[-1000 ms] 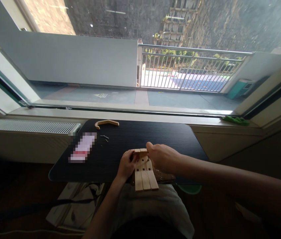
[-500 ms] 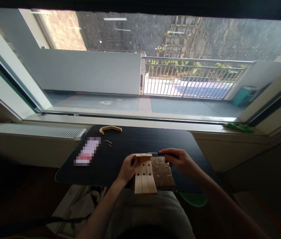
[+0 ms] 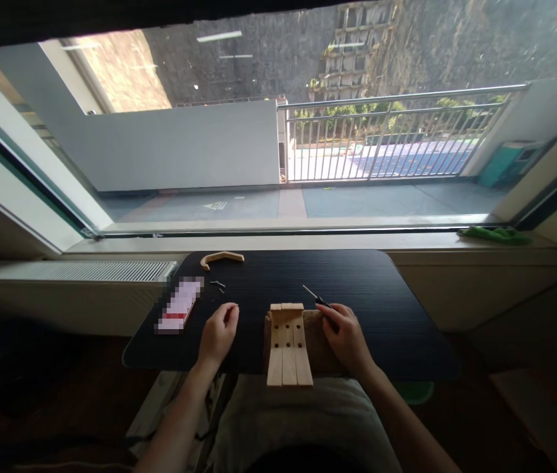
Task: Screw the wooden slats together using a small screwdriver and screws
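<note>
My right hand (image 3: 346, 334) is closed round the black handle of a screwdriver (image 3: 318, 300). Its thin metal shaft points up and to the left. Beside it, a wooden piece of joined slats (image 3: 288, 358), with several dark holes and a raised far end, rests on a brown, rough-surfaced block (image 3: 314, 332). To the left of that piece, my left hand (image 3: 218, 334) hovers apart from it, fingers and thumb pinched together. Whether something small is in the pinch cannot be made out. Small screws (image 3: 218, 284) lie on the table just beyond my left hand.
A curved wooden piece (image 3: 222, 257) lies at the far left of the dark table (image 3: 337, 272). A pixelated pink, phone-like object (image 3: 180, 303) is at the left. Behind the table are a radiator (image 3: 71, 270), the window sill and a green cloth (image 3: 495, 235).
My left hand has let go of the wooden piece and moved left. My right hand has come lower and nearer the block, and the screwdriver now tilts upward. The view has turned slightly.
</note>
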### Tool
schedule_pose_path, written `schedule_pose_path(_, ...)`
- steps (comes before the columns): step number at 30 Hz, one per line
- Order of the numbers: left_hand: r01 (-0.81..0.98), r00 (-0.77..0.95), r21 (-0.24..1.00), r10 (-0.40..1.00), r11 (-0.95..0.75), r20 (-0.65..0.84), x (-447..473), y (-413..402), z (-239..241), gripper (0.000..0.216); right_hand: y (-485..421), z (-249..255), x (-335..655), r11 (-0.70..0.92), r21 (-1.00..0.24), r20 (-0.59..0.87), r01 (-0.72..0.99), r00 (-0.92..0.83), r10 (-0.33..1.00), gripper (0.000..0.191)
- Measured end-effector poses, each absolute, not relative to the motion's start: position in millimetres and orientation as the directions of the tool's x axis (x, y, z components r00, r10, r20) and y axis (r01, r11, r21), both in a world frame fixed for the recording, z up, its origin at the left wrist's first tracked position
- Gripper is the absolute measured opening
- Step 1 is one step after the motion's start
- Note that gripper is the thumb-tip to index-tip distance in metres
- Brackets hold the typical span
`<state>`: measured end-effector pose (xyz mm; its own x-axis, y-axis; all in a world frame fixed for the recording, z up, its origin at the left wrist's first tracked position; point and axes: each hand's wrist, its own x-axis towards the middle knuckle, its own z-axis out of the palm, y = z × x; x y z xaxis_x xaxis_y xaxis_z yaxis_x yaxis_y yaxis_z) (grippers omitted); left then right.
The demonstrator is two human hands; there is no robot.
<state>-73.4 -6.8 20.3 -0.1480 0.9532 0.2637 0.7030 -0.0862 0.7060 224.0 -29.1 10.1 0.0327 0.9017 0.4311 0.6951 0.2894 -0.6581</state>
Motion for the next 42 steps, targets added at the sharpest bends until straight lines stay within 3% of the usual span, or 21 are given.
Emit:
schedule_pose_path(5, 0.855, -0.185, 0.518, 0.931, -0.006, 0.316, -97, 2, 21, 0.026, -29, 6, 225, 0.305, -0.703, 0.434, 0.643, 0.048, 0.9, 0.036)
schedule_pose_path(11, 0.957, -0.106, 0.29, 0.939, 0.007, 0.327, -109, 23, 26, 0.033, -29, 2, 227, 0.302, -0.751, 0.425, 0.587, 0.08, 0.902, 0.036)
schedule_pose_path(17, 0.986, -0.11, 0.149, 0.965, 0.076, 0.238, -124, 44, 37, 0.035, -28, -7, 229, 0.266, -0.785, 0.4, 0.56, 0.13, 0.907, 0.033)
schedule_pose_path(24, 1.0, 0.012, -0.002, 0.966, -0.012, 0.258, -136, 65, 52, 0.032, -29, -6, 229, 0.28, -0.79, 0.408, 0.545, 0.126, 0.904, 0.035)
schedule_pose_path(36, 0.999, 0.047, -0.021, 0.989, -0.044, 0.137, -133, 88, 56, 0.034, -31, -5, 228, 0.231, -0.842, 0.357, 0.488, 0.181, 0.916, 0.033)
schedule_pose_path(42, 0.999, 0.043, -0.022, 0.995, -0.042, 0.088, -135, 94, 53, 0.025, -32, -5, 228, 0.237, -0.848, 0.362, 0.474, 0.19, 0.913, 0.03)
